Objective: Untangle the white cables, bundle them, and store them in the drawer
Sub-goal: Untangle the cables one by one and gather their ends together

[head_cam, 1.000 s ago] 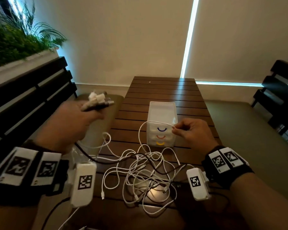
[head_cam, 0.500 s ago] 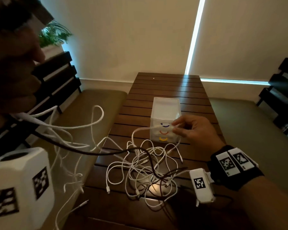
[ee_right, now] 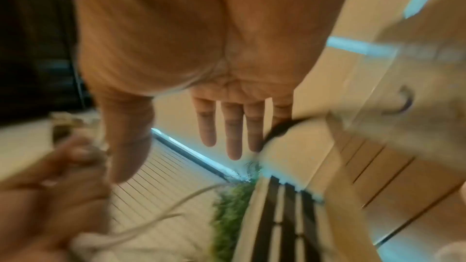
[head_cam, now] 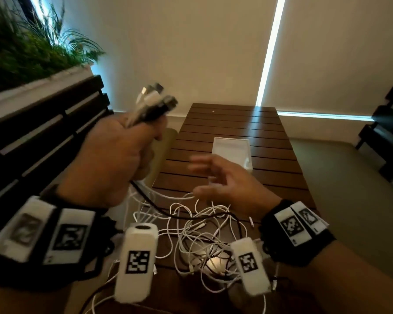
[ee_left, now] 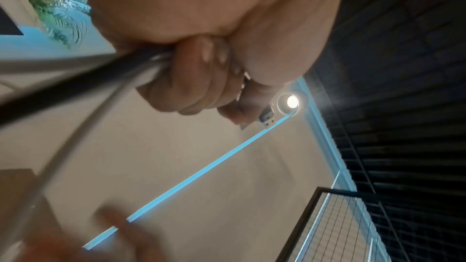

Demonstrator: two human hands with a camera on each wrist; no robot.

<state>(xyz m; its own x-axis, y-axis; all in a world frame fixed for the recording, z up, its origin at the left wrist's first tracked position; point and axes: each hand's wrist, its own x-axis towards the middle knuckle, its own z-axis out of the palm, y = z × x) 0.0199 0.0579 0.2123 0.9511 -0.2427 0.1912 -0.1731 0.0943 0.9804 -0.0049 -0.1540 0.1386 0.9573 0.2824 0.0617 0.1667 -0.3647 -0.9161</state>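
Just then the right hand (head_cam: 222, 180) let go its strand and spread open, while the left hand (head_cam: 114, 159) stayed clamped on the gathered plugs (head_cam: 156, 98), white cables (head_cam: 204, 236) still tangled on the desk (head_cam: 234, 123) beneath both hands.

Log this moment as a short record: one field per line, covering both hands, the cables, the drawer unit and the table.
left hand: raised, fist gripping a bunch of cable ends, white ones and a black one
right hand: fingers spread, holding nothing, blurred
loose cables: white tangle on the table with a black cable running through it
drawer unit: small translucent box beyond the right hand, front mostly hidden
table: dark wooden slats
task state: cables not yet untangled or bundled
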